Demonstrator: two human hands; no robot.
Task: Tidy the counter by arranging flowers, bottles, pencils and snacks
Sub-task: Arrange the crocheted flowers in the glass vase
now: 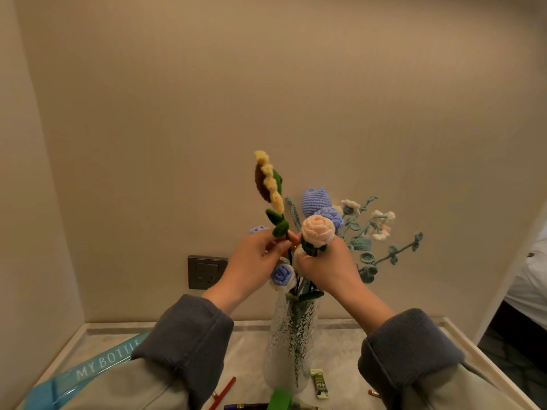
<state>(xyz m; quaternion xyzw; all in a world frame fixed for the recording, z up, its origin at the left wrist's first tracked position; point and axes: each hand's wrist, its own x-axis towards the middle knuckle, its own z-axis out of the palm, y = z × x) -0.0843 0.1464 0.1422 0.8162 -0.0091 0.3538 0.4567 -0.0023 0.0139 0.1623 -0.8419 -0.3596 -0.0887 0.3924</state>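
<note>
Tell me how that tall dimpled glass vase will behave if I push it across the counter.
The tall dimpled clear glass vase will probably tip rather than slide: it is narrow, with crocheted yarn flowers spreading high above it. Being glass, it is likely fragile if it falls. The smooth pale counter may let it glide when pushed low.

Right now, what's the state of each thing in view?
sunflower, upright, stem pinched by left hand
peach rose, upright, stem gripped by right hand
vase, upright on counter, stems inside
bottle, seemingly on its side, partly hidden
red pencil, lying flat
snack packet, lying flat beside vase
</note>
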